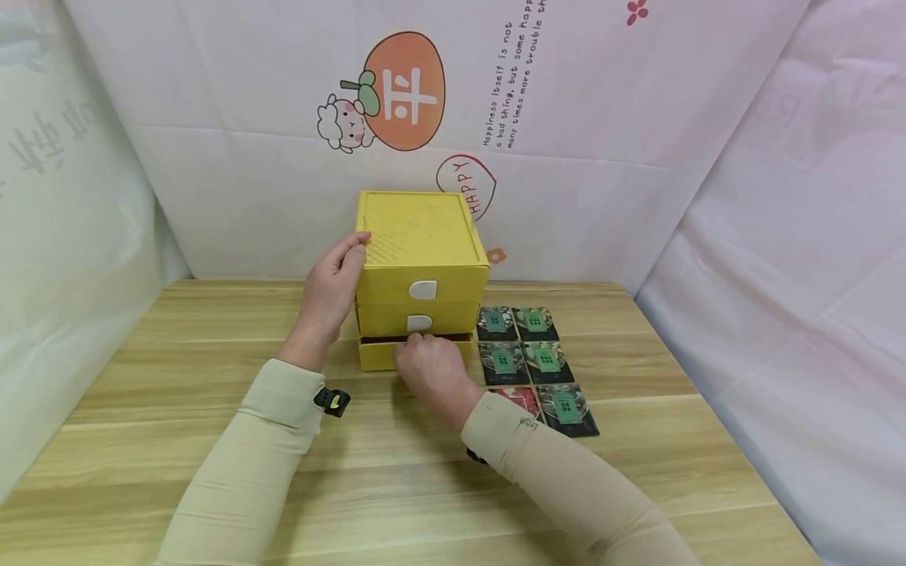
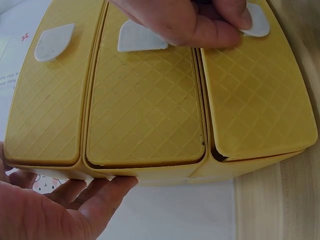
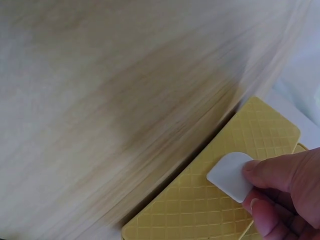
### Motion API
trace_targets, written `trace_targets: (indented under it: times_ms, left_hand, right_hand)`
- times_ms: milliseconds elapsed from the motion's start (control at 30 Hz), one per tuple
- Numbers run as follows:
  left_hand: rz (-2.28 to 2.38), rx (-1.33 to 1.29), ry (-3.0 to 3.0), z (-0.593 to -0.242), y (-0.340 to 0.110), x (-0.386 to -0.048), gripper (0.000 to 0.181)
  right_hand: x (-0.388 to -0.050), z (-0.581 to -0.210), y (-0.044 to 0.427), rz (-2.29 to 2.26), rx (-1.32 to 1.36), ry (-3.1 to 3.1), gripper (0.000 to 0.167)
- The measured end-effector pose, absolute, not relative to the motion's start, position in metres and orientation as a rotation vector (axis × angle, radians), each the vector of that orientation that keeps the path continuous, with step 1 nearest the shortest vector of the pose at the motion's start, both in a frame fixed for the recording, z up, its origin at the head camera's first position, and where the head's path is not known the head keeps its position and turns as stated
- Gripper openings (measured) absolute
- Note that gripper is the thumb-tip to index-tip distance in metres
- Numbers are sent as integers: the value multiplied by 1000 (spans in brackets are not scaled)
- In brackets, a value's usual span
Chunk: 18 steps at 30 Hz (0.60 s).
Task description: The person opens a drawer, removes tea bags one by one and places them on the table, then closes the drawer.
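A yellow box (image 1: 421, 228) with three stacked drawers stands on the table, each front bearing a white rounded tab. My left hand (image 1: 331, 287) rests along the box's left side, a fingertip at the top edge; in the left wrist view its fingers (image 2: 107, 200) lie fairly straight against the side wall. With thumb and fingers, my right hand (image 3: 295, 190) pinches the white tab handle (image 3: 231, 175) of the bottom drawer (image 1: 378, 355). That drawer sticks out a little, showing a dark gap above its front. The middle drawer (image 2: 145, 105) and top drawer (image 2: 47, 105) look closed.
Several dark square cards with green or red pictures (image 1: 545, 358) lie in two columns right of the box. The red card (image 1: 517, 399) is partly behind my right forearm. A white printed cloth (image 1: 269, 157) hangs behind the wood-grain table (image 1: 212, 354).
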<state>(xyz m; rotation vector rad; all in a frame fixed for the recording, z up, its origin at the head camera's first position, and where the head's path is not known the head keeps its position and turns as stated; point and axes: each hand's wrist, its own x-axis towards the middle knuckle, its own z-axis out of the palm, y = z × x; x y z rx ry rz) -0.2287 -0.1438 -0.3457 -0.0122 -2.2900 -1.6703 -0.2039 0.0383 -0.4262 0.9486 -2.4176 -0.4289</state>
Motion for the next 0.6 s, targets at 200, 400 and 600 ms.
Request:
trace_targets:
  times_ms: [200, 400, 600]
  left_hand:
    - [-1695, -20, -2274, -346, -143, -229, 48]
    - [-1693, -31, -2277, -346, -143, -229, 49]
    - [-1679, -34, -2283, -346, -143, -228, 48]
  right_hand:
    - [-207, -429, 37, -438, 933, -2380, 21]
    - [-209, -433, 35, -457, 919, -2363, 20]
    - [-211, -435, 33, -491, 910, -2317, 22]
